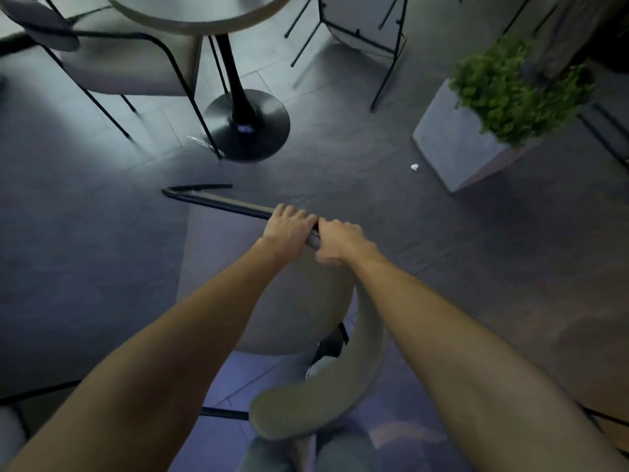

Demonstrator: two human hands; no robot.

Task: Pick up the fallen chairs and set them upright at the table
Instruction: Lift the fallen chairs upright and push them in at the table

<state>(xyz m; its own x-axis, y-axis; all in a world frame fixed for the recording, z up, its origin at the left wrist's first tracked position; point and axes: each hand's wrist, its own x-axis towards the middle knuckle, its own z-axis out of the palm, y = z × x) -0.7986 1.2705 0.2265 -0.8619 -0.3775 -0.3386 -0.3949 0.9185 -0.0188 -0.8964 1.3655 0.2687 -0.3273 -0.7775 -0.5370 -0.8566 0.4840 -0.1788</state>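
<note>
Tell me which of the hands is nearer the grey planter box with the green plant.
Right. The right hand grips the chair's black frame bar on the planter box side; the left hand grips just beside it, farther away.

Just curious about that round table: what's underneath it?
Under the round table stands a black pedestal leg on a round black base. An upright chair is partly tucked beneath. The tabletop hides the leg's top and part of the chair.

My feed is dim and bluish; pale light falls left of the table base, whose gloss glints. Edges bend, and everything looks soft.
</note>
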